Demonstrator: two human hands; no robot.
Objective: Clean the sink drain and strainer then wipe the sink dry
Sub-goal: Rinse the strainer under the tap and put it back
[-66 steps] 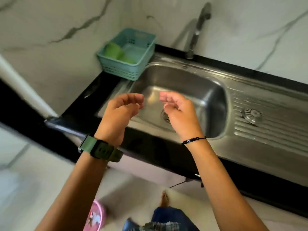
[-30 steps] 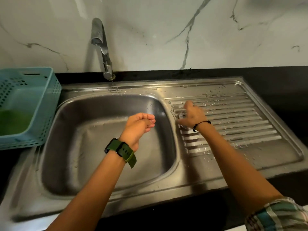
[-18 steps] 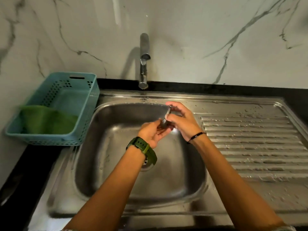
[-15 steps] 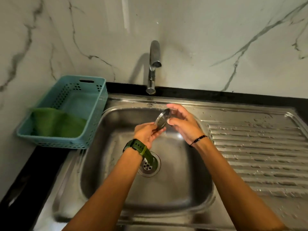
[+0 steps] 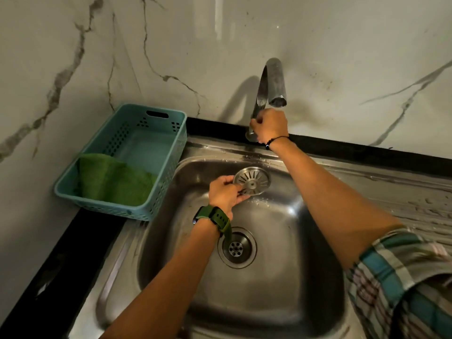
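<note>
Near the middle of the frame, the person's left hand (image 5: 226, 190) pinched the round steel strainer (image 5: 252, 181) by its lower left rim, fingers curled on it, holding it face up over the back of the sink (image 5: 315, 285) and just below the spout of the faucet (image 5: 271, 86). Higher up, the right hand (image 5: 269, 127) was wrapped around the base of the faucet, fingers closed on the metal there; whether it held a handle or only the stem could not be told. No water showed at the spout. The open drain (image 5: 236, 247) sat bare in the lower middle of the basin, well apart from the strainer. The step in hand looked like rinsing the strainer, and doing it well would probably mean opening the water gently so the flow lands on the slotted face rather than spraying onto the ribbed drainboard (image 5: 403, 192) at the right, which already carried droplets. A firmer rim hold would likely help, since wet steel held at one edge could slip into the basin. At the upper left, a green cloth (image 5: 115, 179) lay in the teal basket (image 5: 156, 189) on the black desk (image 5: 73, 243), ready for drying.
</note>
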